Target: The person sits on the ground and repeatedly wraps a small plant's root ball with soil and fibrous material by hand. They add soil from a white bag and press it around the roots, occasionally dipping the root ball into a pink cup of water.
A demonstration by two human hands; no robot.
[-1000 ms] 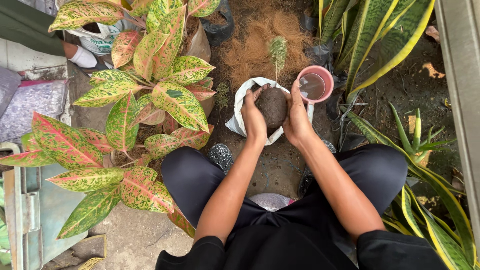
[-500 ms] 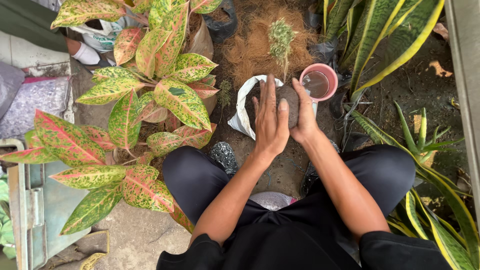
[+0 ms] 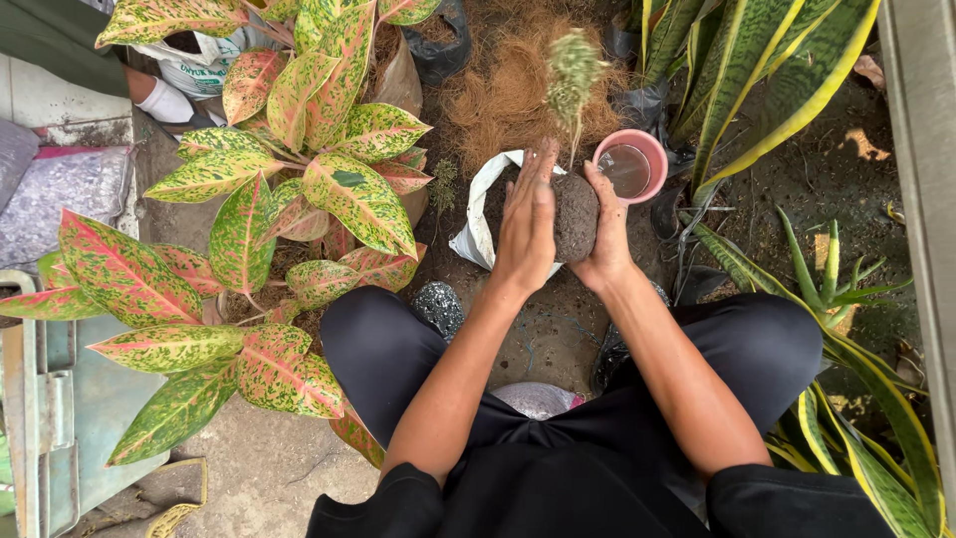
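Note:
A dark round soil ball (image 3: 575, 214) with a small spiky green plant (image 3: 571, 75) growing from its top is held over an open white bag (image 3: 476, 224). My right hand (image 3: 609, 224) cups the ball's right side and carries it. My left hand (image 3: 530, 224) lies flat against its left side with the fingers stretched out and pointing away from me. A pink bowl (image 3: 629, 164) with water stands just right of the ball.
A heap of brown coconut fibre (image 3: 498, 90) lies behind the bag. Pink-and-green leafy plants (image 3: 299, 189) fill the left, long striped leaves (image 3: 757, 80) the right. A black bag (image 3: 443, 45) sits at the back. My knees in black trousers frame bare dirt.
My left hand went from cupping the ball to lying flat with straight fingers on its left side. The ball and plant turned slightly and shifted right.

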